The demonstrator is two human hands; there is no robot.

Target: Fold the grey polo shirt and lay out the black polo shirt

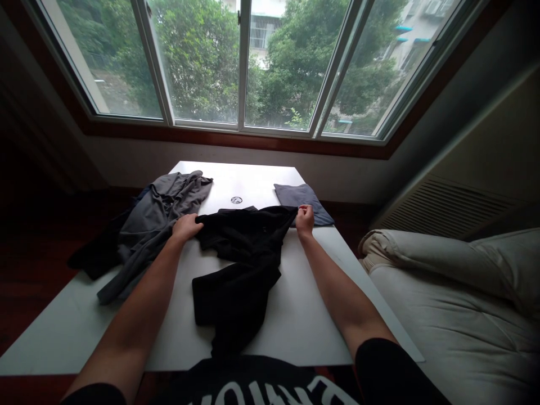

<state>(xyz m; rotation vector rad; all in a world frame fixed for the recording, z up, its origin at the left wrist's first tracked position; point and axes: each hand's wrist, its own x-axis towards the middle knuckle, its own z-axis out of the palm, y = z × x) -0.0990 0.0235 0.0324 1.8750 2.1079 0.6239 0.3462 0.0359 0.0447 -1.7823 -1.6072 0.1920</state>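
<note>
A black garment (247,247) lies partly bunched on the white table (312,332), its lower part hanging toward the near edge. My left hand (187,227) is closed on its upper left corner, and my right hand (304,219) pinches the upper right corner, with the top edge stretched between them. Beside my left hand, a loose heap of grey clothing (156,208) spreads over the table's left side. Behind my right hand lies a folded grey-blue cloth (301,198).
Dark clothing (99,253) hangs over the table's left edge. A small round black-and-white mark (237,200) shows on the tabletop. A pale padded sofa (447,292) stands to the right, and a wide window (244,67) is beyond the table.
</note>
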